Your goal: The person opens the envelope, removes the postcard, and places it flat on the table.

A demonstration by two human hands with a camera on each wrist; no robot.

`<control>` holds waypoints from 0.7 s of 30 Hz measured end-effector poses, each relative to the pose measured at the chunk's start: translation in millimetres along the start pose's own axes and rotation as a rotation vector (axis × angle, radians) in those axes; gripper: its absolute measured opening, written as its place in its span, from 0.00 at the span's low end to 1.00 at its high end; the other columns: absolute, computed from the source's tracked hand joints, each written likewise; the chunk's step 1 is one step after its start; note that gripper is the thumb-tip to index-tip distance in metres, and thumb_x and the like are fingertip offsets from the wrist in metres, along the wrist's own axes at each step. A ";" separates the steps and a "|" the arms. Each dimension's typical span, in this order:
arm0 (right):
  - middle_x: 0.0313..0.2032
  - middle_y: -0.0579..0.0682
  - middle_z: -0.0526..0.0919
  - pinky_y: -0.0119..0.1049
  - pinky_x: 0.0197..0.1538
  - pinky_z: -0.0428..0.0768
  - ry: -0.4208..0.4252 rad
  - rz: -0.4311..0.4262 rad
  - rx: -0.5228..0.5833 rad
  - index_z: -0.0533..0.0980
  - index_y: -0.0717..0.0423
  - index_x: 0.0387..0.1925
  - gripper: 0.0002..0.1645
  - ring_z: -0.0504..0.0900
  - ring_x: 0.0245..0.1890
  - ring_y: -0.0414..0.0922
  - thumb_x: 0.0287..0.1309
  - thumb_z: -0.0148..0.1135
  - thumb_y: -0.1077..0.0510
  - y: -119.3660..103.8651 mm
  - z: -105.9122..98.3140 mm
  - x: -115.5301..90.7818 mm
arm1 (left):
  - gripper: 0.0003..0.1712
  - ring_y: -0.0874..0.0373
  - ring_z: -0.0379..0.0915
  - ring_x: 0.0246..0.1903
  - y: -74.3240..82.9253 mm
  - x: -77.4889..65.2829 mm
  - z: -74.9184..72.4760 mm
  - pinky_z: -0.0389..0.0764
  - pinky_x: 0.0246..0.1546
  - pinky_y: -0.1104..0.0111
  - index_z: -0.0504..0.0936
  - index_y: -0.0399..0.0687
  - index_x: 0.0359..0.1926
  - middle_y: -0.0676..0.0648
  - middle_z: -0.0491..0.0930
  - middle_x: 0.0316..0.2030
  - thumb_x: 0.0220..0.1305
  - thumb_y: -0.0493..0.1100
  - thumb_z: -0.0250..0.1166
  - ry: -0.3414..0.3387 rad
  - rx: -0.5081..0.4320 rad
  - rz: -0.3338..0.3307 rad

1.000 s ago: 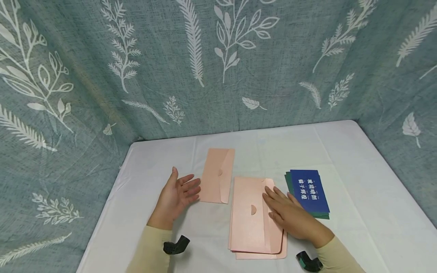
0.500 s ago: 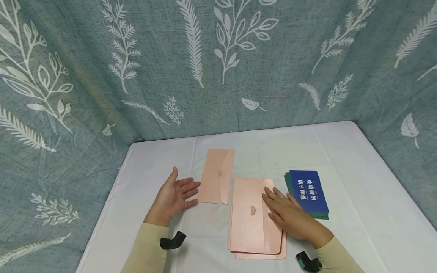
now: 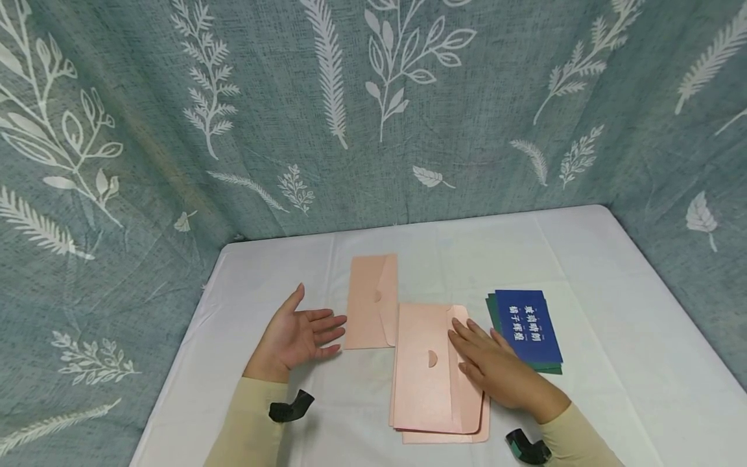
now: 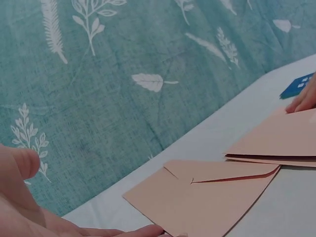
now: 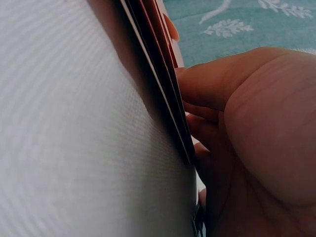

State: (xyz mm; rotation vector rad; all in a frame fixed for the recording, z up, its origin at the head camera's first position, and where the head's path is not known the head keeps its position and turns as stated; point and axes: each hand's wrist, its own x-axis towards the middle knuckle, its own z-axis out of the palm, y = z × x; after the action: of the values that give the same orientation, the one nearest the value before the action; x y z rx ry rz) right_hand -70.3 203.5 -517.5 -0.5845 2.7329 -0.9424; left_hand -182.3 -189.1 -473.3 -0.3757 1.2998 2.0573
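Observation:
A single pink envelope lies flap side up on the white table. My left hand, palm turned up and fingers extended, touches its left edge with the fingertips. To the right and nearer me is a stack of several pink envelopes, its edges slightly uneven. My right hand rests flat on the right side of the stack, over the top envelope's flap. From the side, the right wrist view shows layered envelope edges beside the thumb. In the left wrist view the single envelope reaches close to the stack.
Blue and green cards, the blue one on top with white characters, lie beyond my right hand. A black wrist camera sits on each sleeve. A teal leaf-patterned curtain stands behind the white table.
The single envelope has turned slightly and its near end has shifted right, toward the stack. My left fingertips have moved a little right with it. My right hand stays where it was.

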 end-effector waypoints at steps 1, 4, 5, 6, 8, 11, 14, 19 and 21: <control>0.84 0.56 0.57 0.73 0.77 0.43 0.000 0.000 0.000 0.64 0.58 0.84 0.34 0.49 0.84 0.61 0.84 0.56 0.54 0.0 -0.4 0.0 | 0.64 0.31 0.50 0.78 0.1 0.2 0.0 0.76 0.59 0.46 0.38 0.25 0.84 0.24 0.51 0.81 0.79 0.78 0.43 -0.007 -0.004 -0.004; 0.84 0.56 0.57 0.73 0.76 0.43 -0.001 -0.002 0.001 0.64 0.58 0.83 0.34 0.49 0.84 0.61 0.84 0.56 0.54 -0.4 -1.3 0.0 | 0.63 0.32 0.48 0.79 -0.8 1.4 0.3 0.74 0.61 0.45 0.38 0.25 0.84 0.24 0.49 0.81 0.80 0.77 0.41 -0.015 -0.004 -0.010; 0.84 0.57 0.57 0.73 0.76 0.43 -0.003 -0.002 0.002 0.64 0.59 0.83 0.34 0.49 0.84 0.61 0.84 0.56 0.54 -0.6 -1.5 -0.1 | 0.63 0.32 0.48 0.79 -1.1 1.7 0.9 0.74 0.62 0.45 0.38 0.25 0.84 0.24 0.49 0.81 0.80 0.77 0.41 -0.014 -0.001 -0.011; 0.84 0.57 0.56 0.73 0.76 0.43 -0.004 -0.002 0.004 0.64 0.59 0.83 0.34 0.49 0.84 0.61 0.84 0.56 0.54 -0.8 -1.7 -0.2 | 0.63 0.32 0.49 0.78 -1.7 2.5 1.4 0.73 0.63 0.44 0.39 0.25 0.84 0.25 0.49 0.81 0.80 0.77 0.42 -0.012 0.004 -0.012; 0.84 0.57 0.56 0.73 0.76 0.42 -0.005 0.000 0.006 0.64 0.59 0.83 0.34 0.48 0.84 0.61 0.84 0.56 0.54 -1.1 -2.0 -0.5 | 0.61 0.33 0.52 0.77 -2.9 4.5 3.2 0.72 0.64 0.43 0.41 0.26 0.84 0.26 0.51 0.80 0.81 0.76 0.43 -0.010 0.014 -0.013; 0.84 0.57 0.56 0.73 0.76 0.42 -0.006 0.003 0.007 0.64 0.59 0.83 0.35 0.48 0.84 0.61 0.84 0.56 0.55 -1.1 -2.2 -0.9 | 0.57 0.36 0.62 0.71 -4.3 8.4 7.0 0.73 0.63 0.44 0.47 0.27 0.83 0.29 0.57 0.76 0.82 0.73 0.47 0.007 0.035 -0.010; 0.84 0.56 0.56 0.73 0.77 0.42 -0.007 0.004 0.005 0.63 0.59 0.83 0.35 0.48 0.84 0.61 0.84 0.56 0.54 -0.6 -2.3 -1.2 | 0.51 0.39 0.73 0.65 -6.4 12.3 9.7 0.77 0.61 0.45 0.51 0.28 0.81 0.31 0.64 0.71 0.84 0.68 0.49 0.010 0.064 0.008; 0.84 0.56 0.56 0.72 0.77 0.42 -0.007 0.002 0.006 0.63 0.59 0.84 0.35 0.48 0.84 0.60 0.84 0.56 0.54 0.1 -2.3 -1.6 | 0.41 0.41 0.82 0.56 -11.3 19.9 12.0 0.84 0.55 0.47 0.58 0.30 0.78 0.34 0.76 0.63 0.85 0.60 0.54 -0.001 0.082 0.055; 0.84 0.56 0.56 0.72 0.77 0.42 -0.006 0.000 0.007 0.63 0.59 0.84 0.35 0.48 0.84 0.60 0.84 0.56 0.54 0.4 -2.3 -1.6 | 0.36 0.42 0.84 0.54 -13.2 23.7 12.6 0.85 0.53 0.47 0.61 0.31 0.76 0.35 0.79 0.59 0.86 0.56 0.54 -0.004 0.078 0.065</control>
State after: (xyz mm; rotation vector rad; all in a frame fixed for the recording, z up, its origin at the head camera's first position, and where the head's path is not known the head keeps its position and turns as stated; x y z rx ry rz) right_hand -69.6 205.8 -515.9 -0.5846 2.7235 -0.9487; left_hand -189.6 -165.3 -489.7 -0.2983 1.4018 2.0523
